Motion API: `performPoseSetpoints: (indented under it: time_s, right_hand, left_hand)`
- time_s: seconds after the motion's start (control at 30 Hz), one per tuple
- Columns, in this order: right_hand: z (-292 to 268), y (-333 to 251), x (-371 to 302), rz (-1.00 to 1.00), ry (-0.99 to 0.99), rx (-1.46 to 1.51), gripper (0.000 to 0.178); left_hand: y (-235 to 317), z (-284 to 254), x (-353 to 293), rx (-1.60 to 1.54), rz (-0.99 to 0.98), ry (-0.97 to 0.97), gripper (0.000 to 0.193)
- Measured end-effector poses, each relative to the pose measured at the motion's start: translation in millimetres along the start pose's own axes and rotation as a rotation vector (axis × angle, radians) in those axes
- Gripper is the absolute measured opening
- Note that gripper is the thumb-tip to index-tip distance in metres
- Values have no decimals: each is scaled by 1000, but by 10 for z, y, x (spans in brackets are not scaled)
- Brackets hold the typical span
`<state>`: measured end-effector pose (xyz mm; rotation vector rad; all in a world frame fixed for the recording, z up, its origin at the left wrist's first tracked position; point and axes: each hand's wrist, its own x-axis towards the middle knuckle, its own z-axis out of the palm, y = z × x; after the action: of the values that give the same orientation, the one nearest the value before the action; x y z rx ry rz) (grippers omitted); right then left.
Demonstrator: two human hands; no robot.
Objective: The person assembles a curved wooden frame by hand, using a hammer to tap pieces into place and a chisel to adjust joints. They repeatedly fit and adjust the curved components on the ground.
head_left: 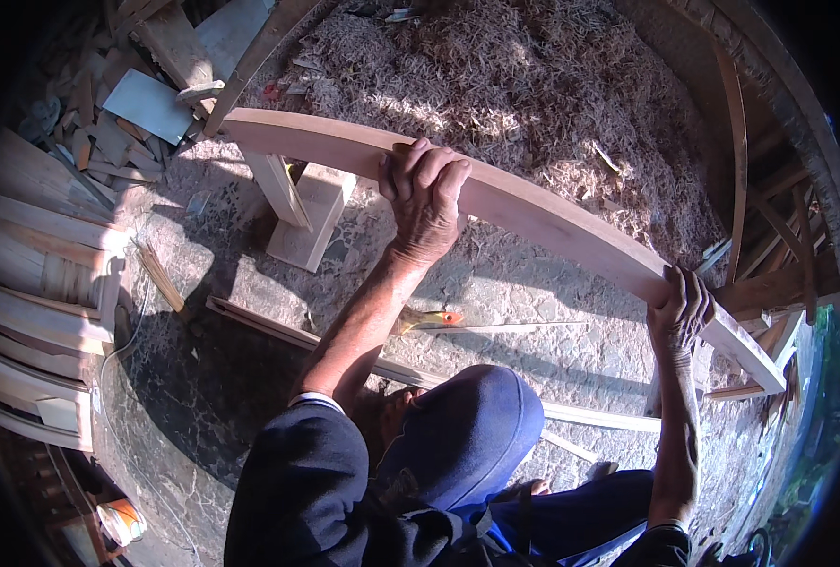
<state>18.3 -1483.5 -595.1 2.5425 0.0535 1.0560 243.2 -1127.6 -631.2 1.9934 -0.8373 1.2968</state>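
A long pale wooden plank (552,222) stretches across in front of me, on edge, from the far left down to the right. My left hand (424,194) is closed over its top edge, left of the middle. Toward its right end my right hand (680,312) grips it the same way, fingers over the edge. Beneath the left part of the plank are an upright wooden piece (278,189) and a wide wooden block (316,222). Past my left forearm lies a tool with an orange and yellow end (434,319), partly hidden.
A big heap of wood shavings (514,66) covers the floor beyond the plank. Wooden frames (46,302) are stacked at left, below scrap wood (108,142). Thin sticks (160,274), long strips (278,326) and a white-and-orange tub (122,522) lie around.
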Motion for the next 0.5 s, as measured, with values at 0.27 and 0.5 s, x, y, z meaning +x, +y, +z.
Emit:
performPoseSetpoints:
  time_s: [0.27, 0.5]
  right_hand:
    - [-196, -36, 250, 0, 47, -18, 72]
    - [-157, 39, 397, 8, -254, 278, 80]
  left_hand:
    - [-60, -50, 140, 7, -34, 11, 62]
    - [-122, -194, 398, 24, 5, -468, 74]
